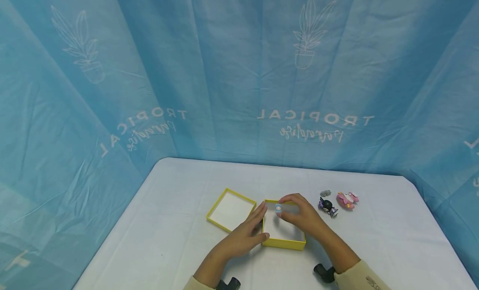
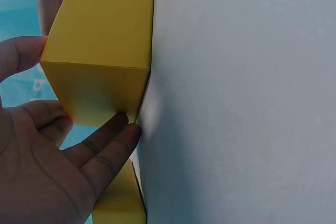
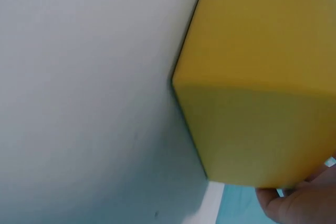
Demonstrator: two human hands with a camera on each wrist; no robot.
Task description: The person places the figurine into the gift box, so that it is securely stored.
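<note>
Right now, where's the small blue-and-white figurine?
In the head view, the small blue-and-white figurine is pinched in the right-hand grip, near the far-left corner of the open yellow box.

The yellow box [image 1: 283, 243] looks like smooth, matt card, and the matching lid [image 1: 230, 210] has a flat, papery white inside. The small pale-blue figure [image 1: 278, 208], the dark figure [image 1: 327, 204] and the pink figure [image 1: 346, 200] look like moulded plastic, the dark one glossy. The white tablecloth [image 1: 179, 207] is matt fabric; the blue curtain [image 1: 232, 74] is creased cloth with a soft sheen
</note>
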